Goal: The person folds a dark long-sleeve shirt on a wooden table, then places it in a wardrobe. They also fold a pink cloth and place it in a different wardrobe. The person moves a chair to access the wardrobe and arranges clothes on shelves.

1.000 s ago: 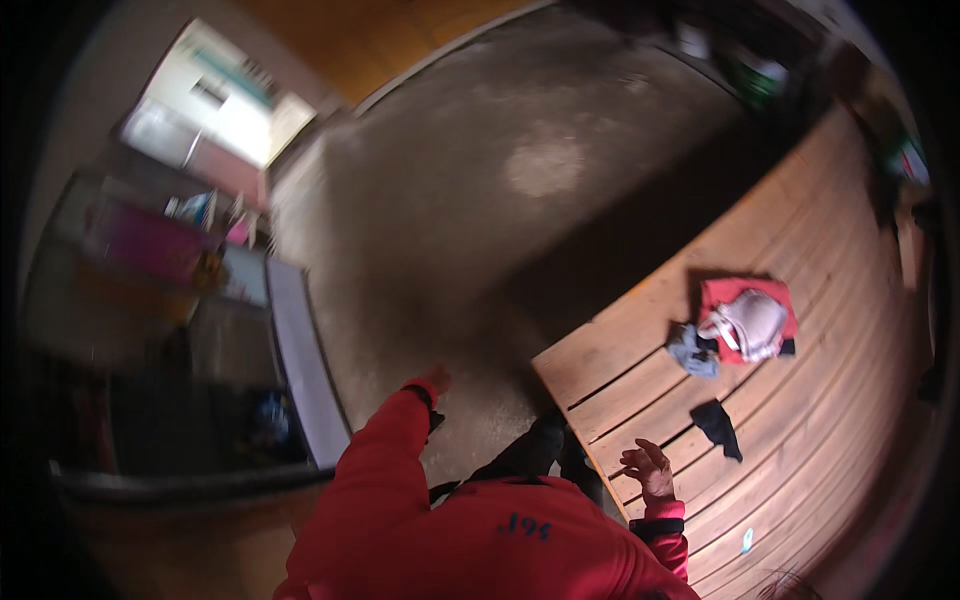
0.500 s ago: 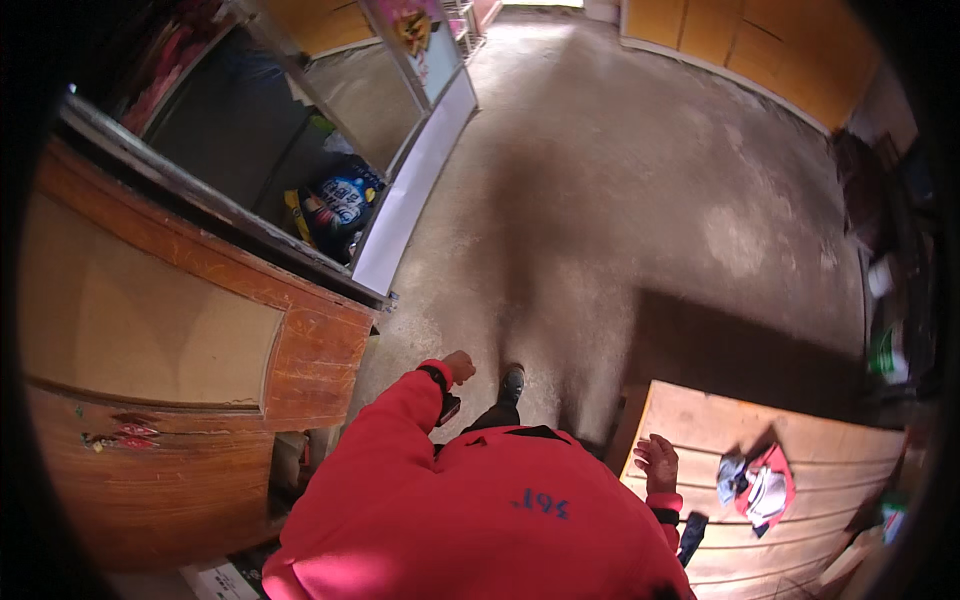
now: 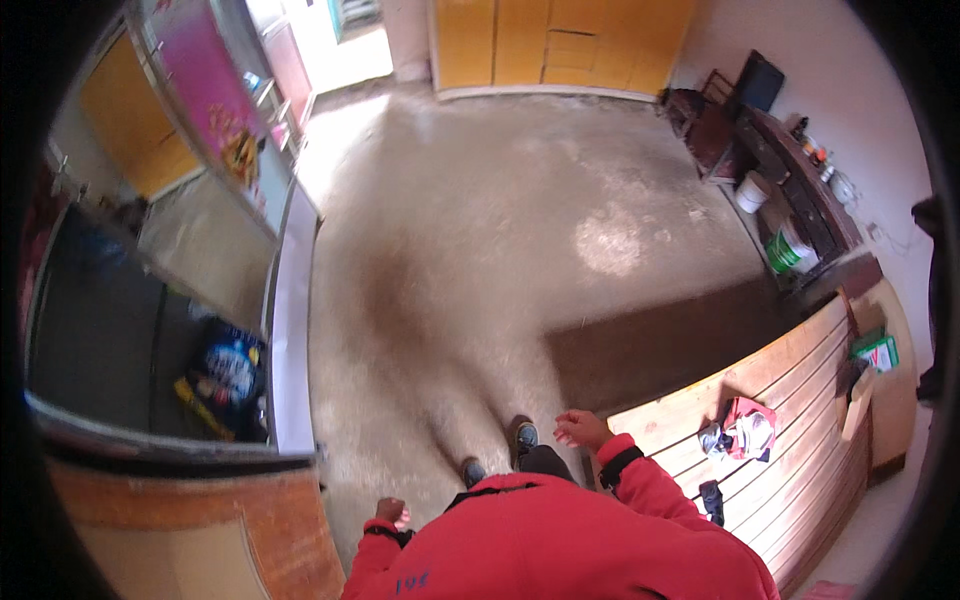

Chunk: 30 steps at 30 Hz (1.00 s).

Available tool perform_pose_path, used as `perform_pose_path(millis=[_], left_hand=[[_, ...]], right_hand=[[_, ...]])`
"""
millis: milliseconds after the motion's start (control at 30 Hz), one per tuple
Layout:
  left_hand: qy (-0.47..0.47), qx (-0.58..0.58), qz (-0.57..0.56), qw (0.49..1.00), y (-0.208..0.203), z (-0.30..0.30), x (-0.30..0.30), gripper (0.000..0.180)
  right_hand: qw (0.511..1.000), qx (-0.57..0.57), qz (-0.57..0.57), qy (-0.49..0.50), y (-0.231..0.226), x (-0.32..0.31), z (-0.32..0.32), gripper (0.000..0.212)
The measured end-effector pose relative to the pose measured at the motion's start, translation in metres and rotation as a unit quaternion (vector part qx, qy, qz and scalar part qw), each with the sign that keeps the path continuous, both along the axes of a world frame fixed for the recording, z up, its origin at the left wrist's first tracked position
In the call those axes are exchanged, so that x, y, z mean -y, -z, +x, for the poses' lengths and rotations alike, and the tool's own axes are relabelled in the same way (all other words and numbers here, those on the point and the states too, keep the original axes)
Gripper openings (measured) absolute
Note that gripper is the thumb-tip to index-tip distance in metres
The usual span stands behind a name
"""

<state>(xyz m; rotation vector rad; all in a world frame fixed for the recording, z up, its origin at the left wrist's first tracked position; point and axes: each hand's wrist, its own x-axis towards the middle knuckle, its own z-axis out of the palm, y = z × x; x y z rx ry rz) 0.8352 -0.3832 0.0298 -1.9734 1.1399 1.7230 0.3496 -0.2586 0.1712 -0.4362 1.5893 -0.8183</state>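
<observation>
— What is the wooden surface like at four o'clock, counting hours from the middle of the view?
— It's a slatted platform (image 3: 665,425) of pale wood, its long boards parted by narrow dark gaps (the lens bends them into curves). A crumpled pile of cloth (image 3: 745,432) lies on it, soft and creased: red beneath, whitish on top, greyish toward nine o'clock. A narrow black cloth (image 3: 711,502) lies near the pile, toward seven o'clock from it.
— And the other textures?
— The floor (image 3: 470,230) is grey-brown and blotchy, like worn concrete. Smooth yellow-orange cabinet doors (image 3: 520,45) stand around twelve, a rounded white bucket (image 3: 752,192) at two. Between eight and nine, a glossy blue package (image 3: 230,365) sits in a dark cabinet.
— Now the hands. What is the right one doing?
— The right hand (image 3: 583,430), at five o'clock, hangs just beside the platform's nearest corner, fingers half curled and loosely parted, the grip moderately wide. I can't say whether it touches the wood.
— And the left?
— The left hand (image 3: 393,513), near seven, hangs over the floor with bent fingers. It's too small to tell how far they close, or whether they hold anything.
</observation>
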Motion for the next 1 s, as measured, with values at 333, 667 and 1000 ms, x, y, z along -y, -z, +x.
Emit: perform_pose_path(millis=[333,667,1000], left_hand=[[0.197,-0.110,-0.113,0.968,0.005,-0.220,0.208,0.018],[0.221,-0.024,-0.066,0.973,-0.046,-0.455,0.327,0.025],[0.279,-0.044,-0.062,0.957,0.019,-0.577,0.500,0.023]], right_hand=[[0.960,0.031,-0.065,0.269,0.020,0.047,-0.149,0.024],[0.937,0.048,-0.062,0.341,0.015,0.119,-0.310,0.019],[0.923,-0.011,-0.044,0.382,0.090,0.226,-0.510,0.018]])
